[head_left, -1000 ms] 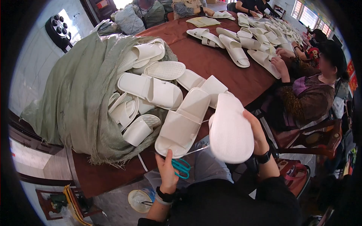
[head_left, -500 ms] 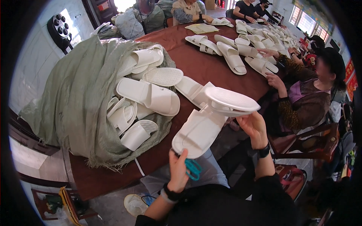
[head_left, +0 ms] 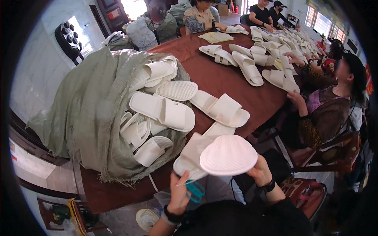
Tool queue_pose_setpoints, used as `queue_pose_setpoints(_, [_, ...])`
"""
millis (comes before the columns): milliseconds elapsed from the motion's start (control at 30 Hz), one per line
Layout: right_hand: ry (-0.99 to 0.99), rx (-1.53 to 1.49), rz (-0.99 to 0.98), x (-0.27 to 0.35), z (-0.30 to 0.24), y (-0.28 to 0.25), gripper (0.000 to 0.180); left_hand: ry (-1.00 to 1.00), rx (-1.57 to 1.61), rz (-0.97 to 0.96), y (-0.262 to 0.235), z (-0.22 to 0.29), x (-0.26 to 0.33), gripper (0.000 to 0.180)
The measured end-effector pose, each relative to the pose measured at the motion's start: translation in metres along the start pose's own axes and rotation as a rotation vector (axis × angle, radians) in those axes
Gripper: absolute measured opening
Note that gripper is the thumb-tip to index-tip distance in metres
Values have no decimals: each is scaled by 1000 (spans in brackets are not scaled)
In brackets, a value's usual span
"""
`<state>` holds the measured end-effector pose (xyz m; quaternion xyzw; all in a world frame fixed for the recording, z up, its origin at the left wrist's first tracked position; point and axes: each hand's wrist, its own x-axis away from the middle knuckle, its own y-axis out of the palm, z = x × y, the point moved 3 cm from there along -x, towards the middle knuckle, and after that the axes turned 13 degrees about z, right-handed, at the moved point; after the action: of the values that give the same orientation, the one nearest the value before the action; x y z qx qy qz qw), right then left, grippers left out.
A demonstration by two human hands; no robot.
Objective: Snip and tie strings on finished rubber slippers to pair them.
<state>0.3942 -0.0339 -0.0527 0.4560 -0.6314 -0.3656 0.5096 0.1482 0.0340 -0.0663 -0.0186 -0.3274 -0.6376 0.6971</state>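
My left hand (head_left: 180,192) grips the near edge of a white slipper (head_left: 188,155) that slants up over the table's edge. Teal loops (head_left: 195,191), like scissor handles, show beside its fingers; whether that hand holds them I cannot tell. My right hand (head_left: 260,171) is closed on the side of a second white slipper (head_left: 229,155), tilted so its zigzag-ribbed sole shows. This one partly covers the first. Just beyond them, another white slipper (head_left: 220,108) lies on the table.
A green woven sack (head_left: 88,114) spilling several white slippers fills the left of the brown-covered table (head_left: 189,59). More slippers (head_left: 275,43) are heaped at the far right. A co-worker (head_left: 330,106) at right handles a slipper; others sit beyond. A wooden chair (head_left: 334,155) stands at right.
The right-hand slipper has come down and turned its sole toward me. The left-hand slipper has dropped slightly. The view has shifted, and the co-worker at right now holds a slipper up on edge.
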Motion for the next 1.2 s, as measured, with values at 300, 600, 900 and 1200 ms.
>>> queue_pose_setpoints(300, [-249,-281,6,-17,-47,23,14,-137,56,-165,119,-32,-89,32])
queue_pose_setpoints(600, [-216,461,15,-40,-75,69,30,-20,-91,-116,22,-16,-10,38])
queue_pose_setpoints(900, [113,633,3,-154,-45,104,29,-32,-252,-274,19,-31,-21,24])
queue_pose_setpoints(1200, [-562,1668,-263,-155,-44,95,71,16,-511,-416,-2,-26,-7,24])
